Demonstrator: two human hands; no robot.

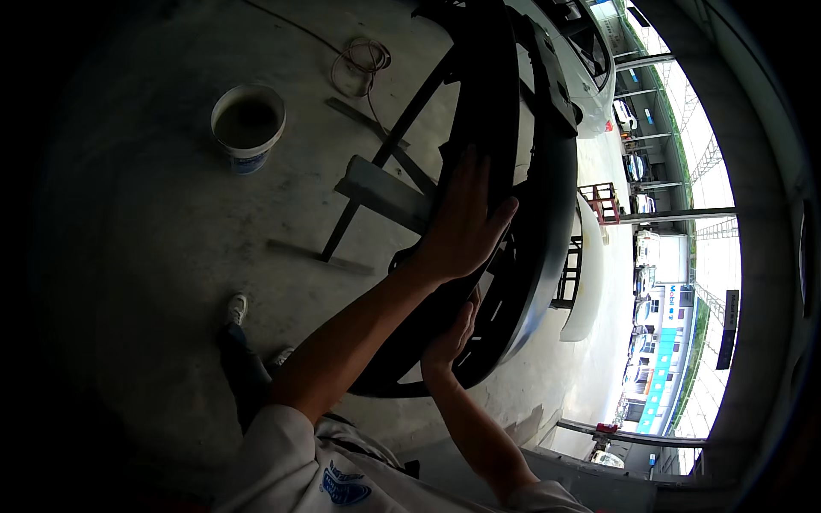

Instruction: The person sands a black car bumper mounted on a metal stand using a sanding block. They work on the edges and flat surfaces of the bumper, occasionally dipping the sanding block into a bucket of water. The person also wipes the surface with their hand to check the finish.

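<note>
Closest, the right hand (449, 342) rests against the black car bumper (552, 201); whether its fingers grip anything, I cannot tell. Just beyond, the left hand (462, 218) lies flat on that bumper, fingers stretched, thumb spread apart. The bumper sits over a dark stand (339, 231) on the concrete floor (154, 205). Farther off are a pale bucket (248, 156), a coiled hose (386, 61) and a light-coloured car (599, 103).

Black bumper (493, 103) cut off at top; left hand (457, 227) palm hidden; distant cars (647, 249) too small to tell.
</note>
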